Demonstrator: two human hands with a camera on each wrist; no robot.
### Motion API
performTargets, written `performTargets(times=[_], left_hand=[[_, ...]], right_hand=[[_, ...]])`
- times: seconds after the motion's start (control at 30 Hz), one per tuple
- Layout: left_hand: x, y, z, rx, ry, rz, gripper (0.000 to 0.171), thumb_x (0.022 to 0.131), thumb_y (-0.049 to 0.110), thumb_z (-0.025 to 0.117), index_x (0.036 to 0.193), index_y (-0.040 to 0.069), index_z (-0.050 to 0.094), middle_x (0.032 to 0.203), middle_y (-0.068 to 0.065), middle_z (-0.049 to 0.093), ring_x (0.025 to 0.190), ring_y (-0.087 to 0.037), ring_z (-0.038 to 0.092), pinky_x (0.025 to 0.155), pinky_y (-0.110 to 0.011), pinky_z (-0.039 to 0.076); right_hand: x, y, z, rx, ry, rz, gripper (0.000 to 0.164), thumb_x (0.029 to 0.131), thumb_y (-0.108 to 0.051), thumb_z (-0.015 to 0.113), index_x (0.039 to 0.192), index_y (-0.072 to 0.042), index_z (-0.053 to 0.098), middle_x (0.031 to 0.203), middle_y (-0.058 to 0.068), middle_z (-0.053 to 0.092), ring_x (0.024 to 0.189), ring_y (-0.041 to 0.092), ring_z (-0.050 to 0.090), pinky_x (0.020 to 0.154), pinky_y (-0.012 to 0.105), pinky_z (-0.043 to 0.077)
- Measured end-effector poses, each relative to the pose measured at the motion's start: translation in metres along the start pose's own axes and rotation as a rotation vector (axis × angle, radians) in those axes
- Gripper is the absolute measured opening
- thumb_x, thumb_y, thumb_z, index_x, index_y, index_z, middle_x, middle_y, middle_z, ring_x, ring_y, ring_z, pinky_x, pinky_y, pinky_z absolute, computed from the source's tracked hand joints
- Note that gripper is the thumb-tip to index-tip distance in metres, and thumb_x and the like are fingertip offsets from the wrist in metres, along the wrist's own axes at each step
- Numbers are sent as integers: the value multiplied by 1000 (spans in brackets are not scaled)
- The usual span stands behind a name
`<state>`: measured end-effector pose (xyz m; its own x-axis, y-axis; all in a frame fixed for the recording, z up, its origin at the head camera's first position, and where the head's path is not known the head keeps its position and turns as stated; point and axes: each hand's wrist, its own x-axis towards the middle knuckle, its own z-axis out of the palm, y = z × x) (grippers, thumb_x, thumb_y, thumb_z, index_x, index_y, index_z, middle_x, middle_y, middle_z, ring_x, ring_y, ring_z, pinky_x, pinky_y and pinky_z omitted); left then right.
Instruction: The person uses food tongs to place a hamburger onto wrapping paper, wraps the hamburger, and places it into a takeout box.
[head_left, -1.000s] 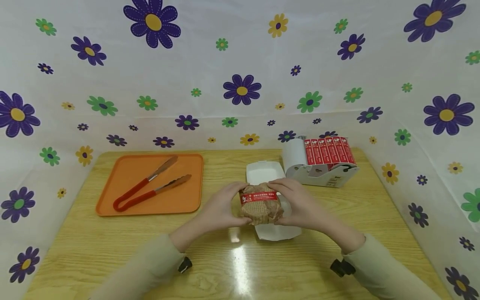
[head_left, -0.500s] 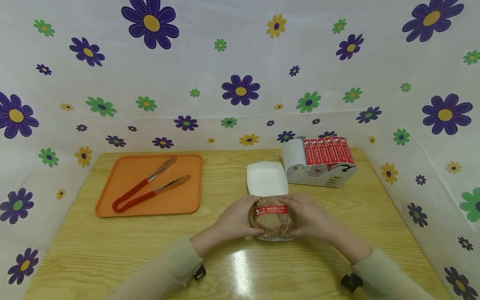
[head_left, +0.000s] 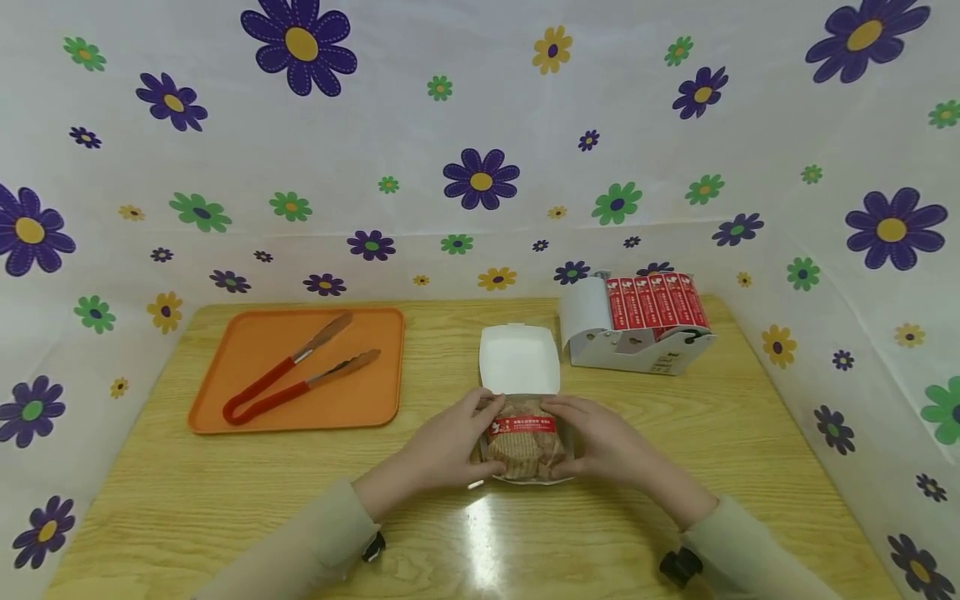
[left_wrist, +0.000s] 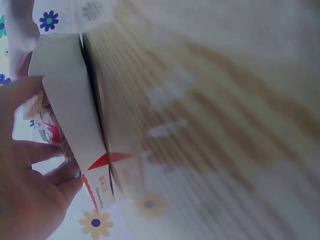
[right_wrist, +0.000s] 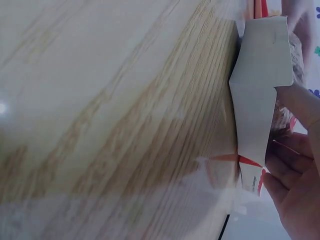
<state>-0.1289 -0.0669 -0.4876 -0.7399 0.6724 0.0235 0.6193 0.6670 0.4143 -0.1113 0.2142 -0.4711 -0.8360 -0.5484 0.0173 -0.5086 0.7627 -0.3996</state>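
Observation:
A burger wrapped in brown printed paper with a red label strip (head_left: 525, 454) sits in the base of an open white clamshell box. The box's lid (head_left: 520, 358) lies tipped back, away from me. My left hand (head_left: 450, 442) holds the burger's left side, thumb at the near edge and fingers at the far edge. Opposite it, my right hand (head_left: 611, 437) grips the right side in the same way. In the left wrist view, the box's white outer wall (left_wrist: 75, 105) rests on the table, and fingers reach over its rim. The right wrist view shows the opposite wall (right_wrist: 255, 120) likewise.
On the left, red-handled tongs (head_left: 270, 405) lie spread on an orange tray (head_left: 360, 396). A white dispenser (head_left: 588, 308) with red label strips (head_left: 656, 302) stands behind the box to the right. Flower-print cloth (head_left: 420, 175) hangs around the wooden table (head_left: 442, 533).
Both hands have lowered the wrapped burger toward me and into the box base. The box has since shifted slightly left, and the fingers have loosened a little around the burger.

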Motion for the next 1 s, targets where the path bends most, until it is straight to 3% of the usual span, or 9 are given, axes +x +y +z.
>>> performTargets(times=[0.13,0.3,0.43,0.73,1.0], left_hand=[[-1,2,-1,3,14,11,89,94,46,76,162,2,40,155,-16,50,126,-25,65,105,-40,60],[2,7,-2,-67,24,-40,86,88,39,87,156,1,50,155,-16,58,139,-33,61,118,-47,52],[5,8,-2,-66,31,-53,87,82,39,93,151,3,57,150,-15,64,136,-34,63,118,-49,52],[9,6,0,73,9,-2,89,81,47,92,150,2,57,147,-12,66,139,-31,61,128,-51,39],[2,3,-1,61,46,12,90,84,46,90,154,1,53,153,-11,62,146,-31,54,130,-51,36]], right_hand=[[2,-4,-2,-4,-7,9,92,70,-32,100,145,4,60,148,24,62,136,44,61,115,61,50],[2,-6,-13,22,-77,-8,88,77,-31,96,147,5,57,150,26,60,137,46,60,114,63,50],[4,-4,-15,82,-116,3,80,84,-29,91,150,1,57,152,23,60,139,45,59,115,64,49],[6,-4,-2,88,-73,-18,78,86,-23,89,152,0,53,147,23,64,133,43,64,112,61,53],[2,-5,2,89,-27,3,83,86,-25,89,154,4,49,153,26,57,140,46,57,117,63,48]])
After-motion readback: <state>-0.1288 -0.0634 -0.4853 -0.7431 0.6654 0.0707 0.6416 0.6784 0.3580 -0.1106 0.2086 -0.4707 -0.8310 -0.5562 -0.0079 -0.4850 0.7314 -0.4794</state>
